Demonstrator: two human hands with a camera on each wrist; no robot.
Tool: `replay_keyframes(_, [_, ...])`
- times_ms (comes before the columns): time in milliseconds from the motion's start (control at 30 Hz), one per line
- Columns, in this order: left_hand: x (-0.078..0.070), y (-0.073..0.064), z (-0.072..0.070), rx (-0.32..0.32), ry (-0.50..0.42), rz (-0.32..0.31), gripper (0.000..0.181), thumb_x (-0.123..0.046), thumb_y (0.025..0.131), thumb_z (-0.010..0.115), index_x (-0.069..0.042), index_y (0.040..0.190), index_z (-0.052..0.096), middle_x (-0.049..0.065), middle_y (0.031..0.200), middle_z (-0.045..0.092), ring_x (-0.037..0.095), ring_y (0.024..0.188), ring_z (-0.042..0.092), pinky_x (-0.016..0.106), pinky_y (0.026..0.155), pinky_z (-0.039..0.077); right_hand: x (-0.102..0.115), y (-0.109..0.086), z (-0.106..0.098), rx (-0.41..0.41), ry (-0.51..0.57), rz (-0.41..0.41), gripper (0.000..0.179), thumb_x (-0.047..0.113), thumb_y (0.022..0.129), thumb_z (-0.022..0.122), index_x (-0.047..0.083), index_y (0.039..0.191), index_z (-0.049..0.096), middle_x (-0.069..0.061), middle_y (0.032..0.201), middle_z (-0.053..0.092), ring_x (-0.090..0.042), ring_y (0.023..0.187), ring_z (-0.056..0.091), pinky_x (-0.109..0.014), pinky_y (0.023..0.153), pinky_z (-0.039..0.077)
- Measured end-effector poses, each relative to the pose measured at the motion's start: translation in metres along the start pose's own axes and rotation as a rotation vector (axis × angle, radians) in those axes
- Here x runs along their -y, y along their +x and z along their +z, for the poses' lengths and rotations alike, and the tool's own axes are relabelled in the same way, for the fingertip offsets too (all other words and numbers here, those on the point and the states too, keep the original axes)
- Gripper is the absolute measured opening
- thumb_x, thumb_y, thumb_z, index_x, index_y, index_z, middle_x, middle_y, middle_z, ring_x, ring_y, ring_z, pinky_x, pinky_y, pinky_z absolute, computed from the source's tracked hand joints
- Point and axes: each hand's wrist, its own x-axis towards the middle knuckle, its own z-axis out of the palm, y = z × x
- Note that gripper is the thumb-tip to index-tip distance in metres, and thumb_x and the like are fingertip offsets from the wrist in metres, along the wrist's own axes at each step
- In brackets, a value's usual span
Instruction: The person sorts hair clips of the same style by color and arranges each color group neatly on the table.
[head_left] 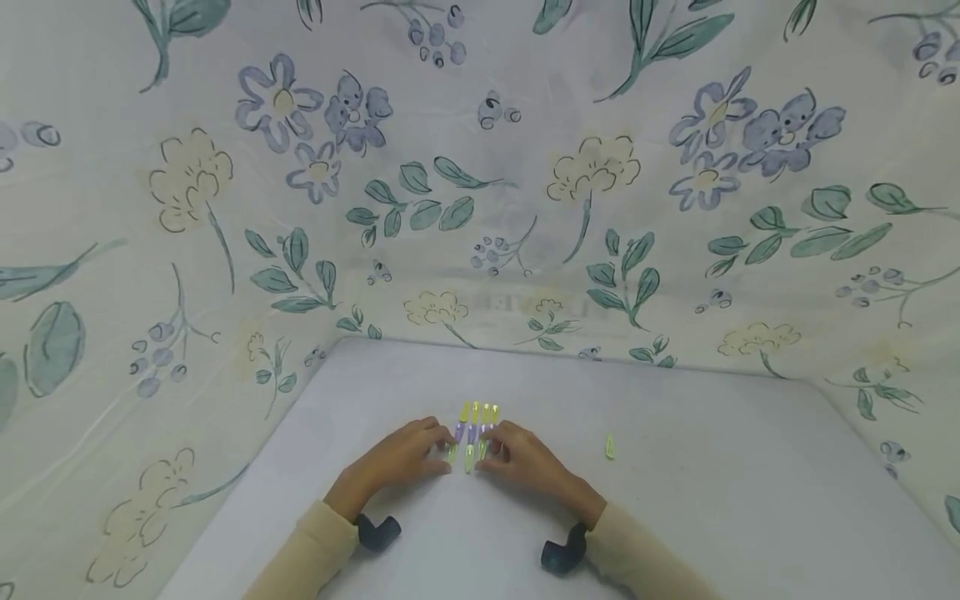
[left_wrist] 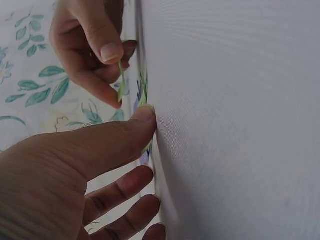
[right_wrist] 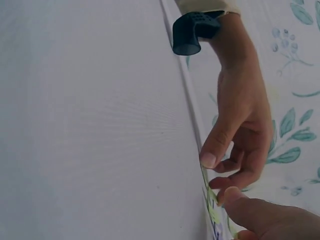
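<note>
Snap hair clips lie in rows on the white table: yellow clips [head_left: 476, 412] at the far side, purple clips [head_left: 471, 433] in the middle and a green clip [head_left: 469, 458] nearest. At the rows' left side, my left hand [head_left: 405, 454] holds another green hair clip [head_left: 453, 452] lengthwise between thumb and forefinger, close over the table. My right hand [head_left: 528, 462], at the right side, pinches a green hair clip [left_wrist: 121, 82] by its two ends. That hand's fingers cover part of the purple row in the head view.
One more green hair clip [head_left: 610, 447] lies apart to the right on the white table [head_left: 720, 483]. Flower-printed cloth [head_left: 525, 208] rises behind and at both sides of the tabletop. Dark wrist devices [head_left: 565, 552] sit below both sleeves, close over the table.
</note>
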Motion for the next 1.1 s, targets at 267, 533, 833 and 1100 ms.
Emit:
replay_keyframes(267, [0.002, -0.001, 0.0, -0.012, 0.009, 0.0, 0.037, -0.035, 0.087, 0.077, -0.021, 0.12, 0.068, -0.008, 0.105, 0.061, 0.007, 0.088, 0.053, 0.032, 0.083, 0.053, -0.001, 0.0, 0.008, -0.019, -0.046, -0.004, 0.046, 0.033, 0.084, 0.08, 0.011, 0.123, 0.067, 0.007, 0.092, 0.059, -0.002, 0.077, 0.048, -0.017, 0.067, 0.044])
replay_keyframes(533, [0.001, -0.002, 0.001, -0.005, -0.001, 0.006, 0.038, -0.036, 0.087, 0.076, -0.02, 0.12, 0.068, -0.007, 0.108, 0.062, 0.007, 0.092, 0.055, 0.033, 0.086, 0.053, -0.002, -0.004, 0.011, -0.014, -0.101, -0.014, 0.048, 0.036, 0.084, 0.079, 0.012, 0.123, 0.066, 0.009, 0.094, 0.056, -0.001, 0.081, 0.048, -0.017, 0.071, 0.046])
replay_keyframes(833, [0.002, 0.0, 0.003, -0.004, 0.012, -0.002, 0.038, -0.038, 0.087, 0.076, -0.022, 0.12, 0.068, -0.007, 0.109, 0.062, 0.007, 0.092, 0.055, 0.034, 0.087, 0.054, 0.0, -0.006, 0.008, -0.011, -0.122, -0.039, 0.05, 0.039, 0.084, 0.078, 0.012, 0.124, 0.065, 0.008, 0.095, 0.055, -0.002, 0.081, 0.048, -0.019, 0.072, 0.045])
replay_keyframes(1100, [0.003, 0.0, 0.003, -0.004, 0.013, 0.003, 0.037, -0.038, 0.088, 0.075, -0.022, 0.121, 0.068, -0.008, 0.108, 0.062, 0.006, 0.091, 0.054, 0.033, 0.086, 0.054, 0.001, -0.007, 0.008, -0.019, -0.145, -0.058, 0.05, 0.039, 0.084, 0.079, 0.012, 0.124, 0.065, 0.007, 0.097, 0.057, -0.002, 0.083, 0.049, -0.02, 0.075, 0.047])
